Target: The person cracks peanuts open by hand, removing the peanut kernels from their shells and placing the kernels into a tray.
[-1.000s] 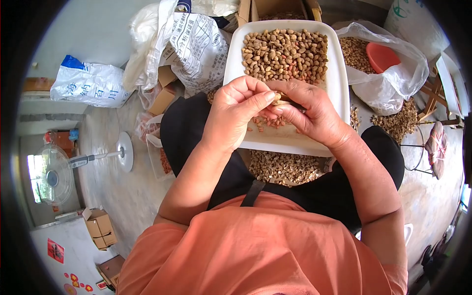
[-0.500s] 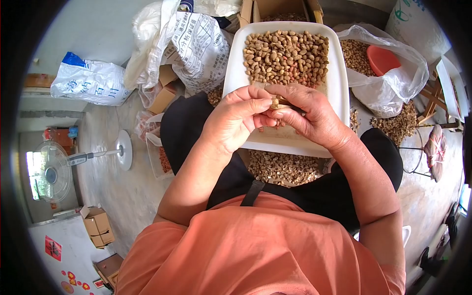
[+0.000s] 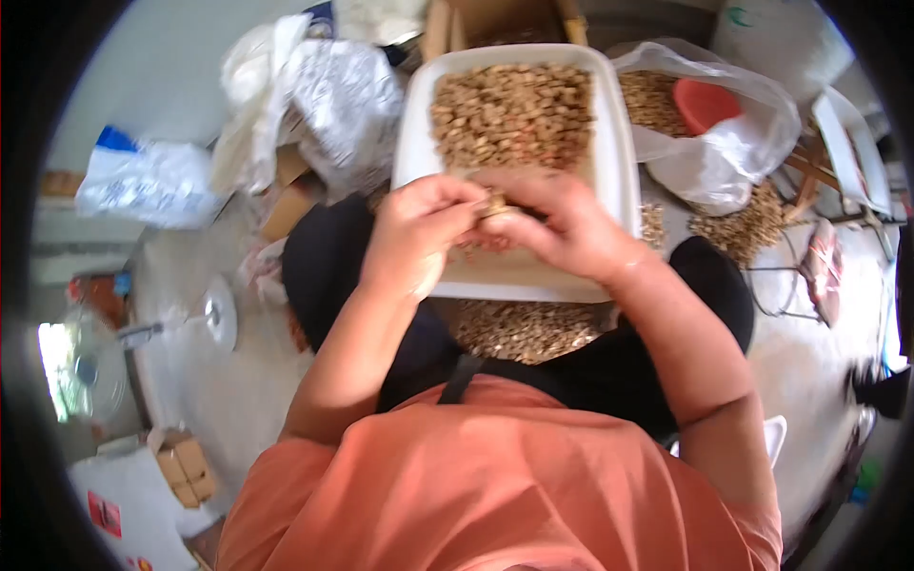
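Both hands meet above the lower part of a white tray. My left hand and my right hand pinch a small peanut shell between their fingertips. Beyond the hands, unshelled peanuts fill the upper part of the tray. Pinkish shelled kernels lie just below the fingertips, partly covered by the hands. Motion blurs the view, so how far the shell is split cannot be made out.
Empty shells lie below the tray. A clear bag with peanuts and a red bowl stands at the right. White sacks are at the left, with a fan farther off.
The whole view has shifted and blurred, with the tray and hands now farther left in it. Both hands stay together at the shell.
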Available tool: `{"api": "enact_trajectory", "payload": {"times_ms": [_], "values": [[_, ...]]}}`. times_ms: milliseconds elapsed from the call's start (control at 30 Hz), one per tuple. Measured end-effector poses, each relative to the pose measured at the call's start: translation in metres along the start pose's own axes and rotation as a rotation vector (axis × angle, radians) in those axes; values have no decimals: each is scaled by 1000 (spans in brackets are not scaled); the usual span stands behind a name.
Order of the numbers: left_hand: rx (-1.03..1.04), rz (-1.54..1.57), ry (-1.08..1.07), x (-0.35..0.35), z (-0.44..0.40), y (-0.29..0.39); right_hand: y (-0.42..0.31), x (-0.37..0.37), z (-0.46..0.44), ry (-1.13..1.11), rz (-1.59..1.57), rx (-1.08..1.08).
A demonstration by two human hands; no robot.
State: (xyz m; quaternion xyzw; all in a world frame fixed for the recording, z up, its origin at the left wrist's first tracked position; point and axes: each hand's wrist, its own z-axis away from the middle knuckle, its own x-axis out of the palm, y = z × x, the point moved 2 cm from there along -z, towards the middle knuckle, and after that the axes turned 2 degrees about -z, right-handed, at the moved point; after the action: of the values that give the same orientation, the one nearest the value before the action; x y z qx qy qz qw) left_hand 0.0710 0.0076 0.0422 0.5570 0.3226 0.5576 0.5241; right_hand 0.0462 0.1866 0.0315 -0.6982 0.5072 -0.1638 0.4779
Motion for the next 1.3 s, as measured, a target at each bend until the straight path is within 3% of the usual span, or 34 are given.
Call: {"api": "enact_trajectory", "payload": {"times_ms": [67, 100, 200, 467, 900, 1100, 1300], "values": [[62, -117, 67, 7, 1, -1, 4, 3, 2, 9, 7, 86], [54, -155, 108, 6, -1, -4, 4, 0, 2, 17, 110, -8], [38, -215, 136, 3, -5, -9, 1, -4, 4, 56, 82, 32], [41, -31, 64, 1, -8, -15, -3, -8, 7, 77, 23, 67], [34, -60, 81, 1, -6, -14, -4, -5, 5, 80, -14, 119], [68, -121, 183, 0, -6, -19, 3, -5, 7, 70, 45, 126], [80, 1, 30, 15, -3, -11, -3, -8, 9, 87, 158, 183]]}}
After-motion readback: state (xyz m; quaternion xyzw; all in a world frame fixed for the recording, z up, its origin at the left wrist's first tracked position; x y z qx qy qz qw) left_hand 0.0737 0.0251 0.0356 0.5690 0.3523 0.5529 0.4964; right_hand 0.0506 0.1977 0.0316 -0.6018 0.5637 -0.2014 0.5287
